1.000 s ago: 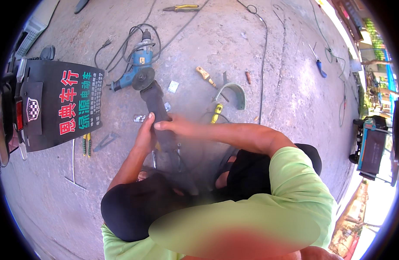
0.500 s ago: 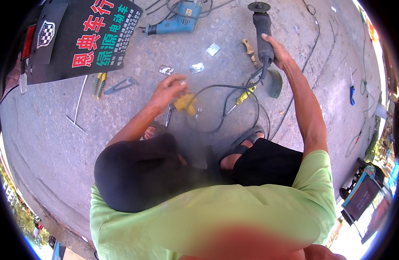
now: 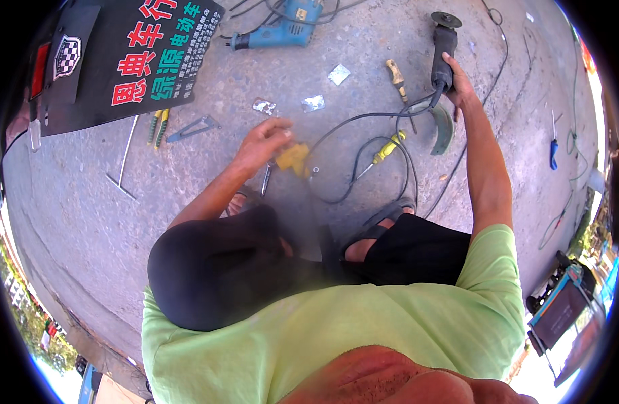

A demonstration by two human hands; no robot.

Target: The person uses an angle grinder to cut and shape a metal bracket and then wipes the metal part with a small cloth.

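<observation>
At the far right, my right hand point(image 3: 459, 81) is wrapped around the body of a black angle grinder point(image 3: 443, 55). Its round disc point(image 3: 447, 19) points away from me, and its dark cord point(image 3: 363, 116) loops back over the floor. I cannot tell whether the grinder touches the ground. My left hand point(image 3: 264, 143) is on the left, fingers loosely bent and thumb apart, with nothing visible in it. Just beside it is a blurred yellow piece point(image 3: 293, 160) of unclear kind. Small silvery scraps point(image 3: 313, 103) lie beyond that hand.
Around the grinder lie a wooden-handled tool point(image 3: 395, 75), a curved green piece point(image 3: 443, 131) and a yellow-handled screwdriver point(image 3: 389, 148). A blue power drill point(image 3: 279, 34) rests at the back. Left are pliers point(image 3: 159, 126), a T-shaped rod point(image 3: 124, 161) and a black printed panel point(image 3: 121, 67).
My right hand has moved right with the grinder, trailing its cord. My left hand has hardly moved. The view has shifted slightly.
</observation>
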